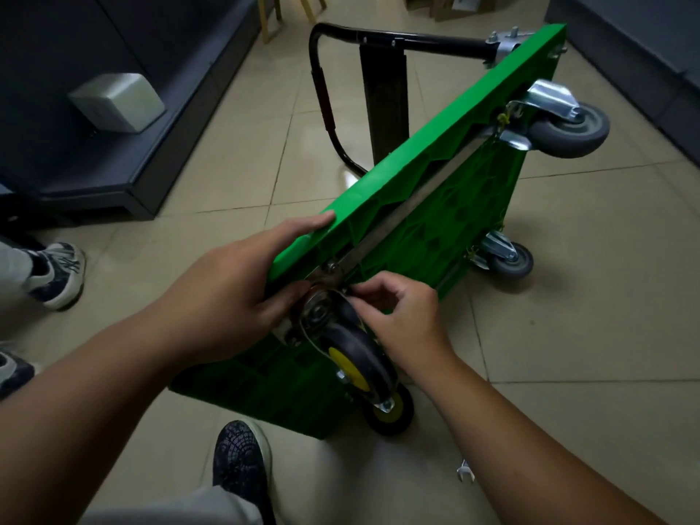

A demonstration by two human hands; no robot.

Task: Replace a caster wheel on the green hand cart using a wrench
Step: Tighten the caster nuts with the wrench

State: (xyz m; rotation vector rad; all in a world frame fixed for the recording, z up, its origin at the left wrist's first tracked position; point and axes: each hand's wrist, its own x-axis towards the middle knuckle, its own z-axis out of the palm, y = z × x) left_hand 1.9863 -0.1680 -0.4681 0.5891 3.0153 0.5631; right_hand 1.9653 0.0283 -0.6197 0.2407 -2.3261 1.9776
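The green hand cart stands on its side on the tiled floor, underside facing right. At its near upper corner sits a black caster wheel with a yellow hub on a metal mounting plate. My left hand grips the cart's edge, fingers on the deck side and thumb on the plate. My right hand pinches something small at the plate beside the wheel; the pinched part is hidden by my fingers. A second black and yellow wheel touches the floor below. A wrench lies on the floor by my right forearm.
Two grey caster wheels stick out at the cart's far end. The black folding handle rests on the floor beyond. My shoe is under the cart corner. Another person's sneakers stand at the left, beside a dark cabinet base.
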